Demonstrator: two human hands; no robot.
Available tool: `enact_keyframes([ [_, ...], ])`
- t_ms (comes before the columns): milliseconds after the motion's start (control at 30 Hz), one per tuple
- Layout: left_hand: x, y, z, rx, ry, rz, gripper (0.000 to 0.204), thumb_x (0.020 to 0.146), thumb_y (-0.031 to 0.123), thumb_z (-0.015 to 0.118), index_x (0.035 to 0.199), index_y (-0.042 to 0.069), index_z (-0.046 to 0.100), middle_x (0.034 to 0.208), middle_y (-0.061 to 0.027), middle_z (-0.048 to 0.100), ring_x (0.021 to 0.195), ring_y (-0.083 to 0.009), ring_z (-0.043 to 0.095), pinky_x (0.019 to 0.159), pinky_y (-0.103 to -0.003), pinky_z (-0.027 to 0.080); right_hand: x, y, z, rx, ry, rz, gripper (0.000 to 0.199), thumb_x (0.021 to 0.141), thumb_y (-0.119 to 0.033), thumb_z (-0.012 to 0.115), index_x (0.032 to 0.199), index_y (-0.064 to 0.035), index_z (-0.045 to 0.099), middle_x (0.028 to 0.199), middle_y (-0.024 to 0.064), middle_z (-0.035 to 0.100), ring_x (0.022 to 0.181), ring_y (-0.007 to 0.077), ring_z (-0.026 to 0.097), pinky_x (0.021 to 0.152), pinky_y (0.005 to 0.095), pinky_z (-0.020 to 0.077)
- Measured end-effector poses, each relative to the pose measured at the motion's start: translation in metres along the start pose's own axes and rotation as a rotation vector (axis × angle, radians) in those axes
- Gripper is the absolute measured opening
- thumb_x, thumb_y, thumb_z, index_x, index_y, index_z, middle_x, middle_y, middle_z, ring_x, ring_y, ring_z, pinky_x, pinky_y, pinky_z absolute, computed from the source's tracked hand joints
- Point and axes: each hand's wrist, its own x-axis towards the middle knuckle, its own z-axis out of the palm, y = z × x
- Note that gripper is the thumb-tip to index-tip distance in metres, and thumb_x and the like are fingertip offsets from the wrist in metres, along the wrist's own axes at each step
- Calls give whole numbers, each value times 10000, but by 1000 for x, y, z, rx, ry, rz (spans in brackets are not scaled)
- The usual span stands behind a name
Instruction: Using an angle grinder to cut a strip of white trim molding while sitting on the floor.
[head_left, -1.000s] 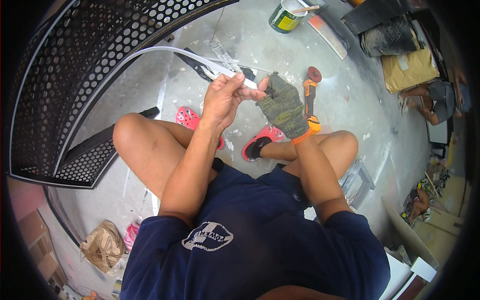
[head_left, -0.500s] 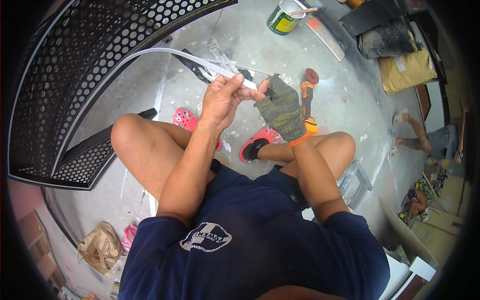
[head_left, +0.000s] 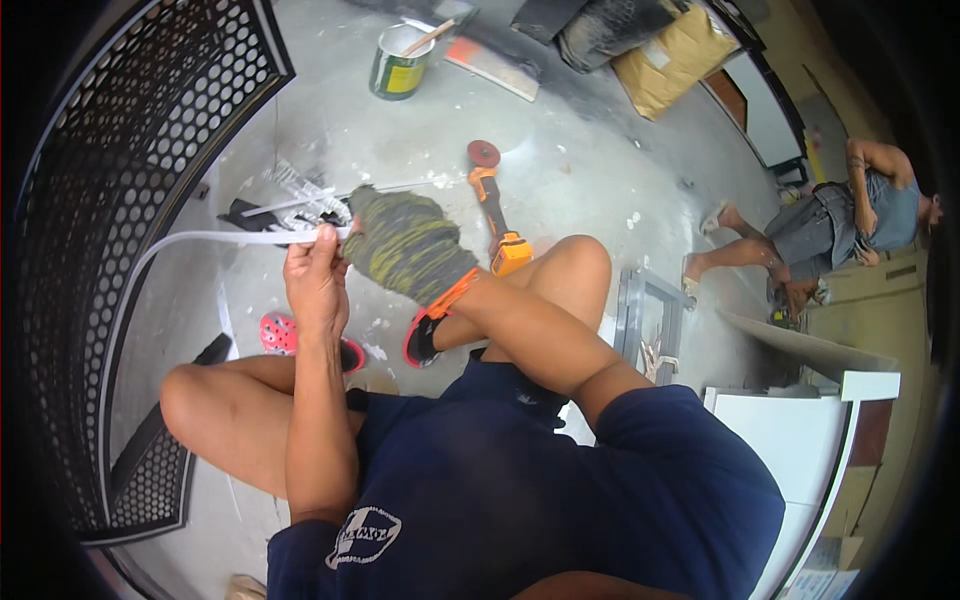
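A thin, flexible white strip (head_left: 215, 237) curves from the edge of the black perforated metal panel (head_left: 231, 66) on my left toward my hands. My bare left hand (head_left: 316, 283) pinches it between thumb and fingers near its free end. My right hand (head_left: 408, 243), in a dark green knitted glove with an orange cuff, is closed at that end, right beside the left fingertips. The glove's back hides most of the right fingers and the strip's tip. Crumpled black and silvery scraps (head_left: 290, 205) lie on the floor just beyond my hands.
An orange and black angle grinder (head_left: 490, 215) with a reddish disc lies on the floor to the right. Farther back stands a paint can (head_left: 393, 80) with a stick across it. A gold-brown package (head_left: 668, 62) sits far right, and another person (head_left: 815, 225) is on the right.
My view has turned right, so the floor things appear farther left and the other person shows more fully. The gloved hand has turned its back to view and now covers the strip's end.
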Motion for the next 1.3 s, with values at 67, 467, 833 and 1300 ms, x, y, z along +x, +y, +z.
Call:
enact_keyframes([
  [67,1,-6,8,26,39,11,127,911,162,682,951,76,597,811,-3,640,696,-69,582,580,-216,432,-5,4,5,24,45,-32,284,797,-274,617,926,-21,614,834,195,665,783,359,660,685,457,514],
  [467,8,1,-26,-107,65,68,164,919,139,665,982,31,558,858,-63,663,760,-170,683,740,-312,580,-6,-5,41,85,57,-63,316,896,-287,531,977,8,611,962,222,658,891,312,659,746,435,505],
  [833,2,36,-33,-232,-62,-66,138,940,173,639,934,57,565,814,-63,652,710,-172,663,708,-330,561,-15,-21,21,821,-76,97,202,883,-184,665,988,-12,652,824,120,673,716,187,658,659,301,512],
  [1300,-5,168,38,1555,-509,801,204,855,141,681,1049,78,682,848,-114,685,796,-308,655,732,-355,501,-20,-45,-22,666,327,-147,142,861,-188,693,943,-72,687,822,112,655,742,259,640,667,346,495],
])
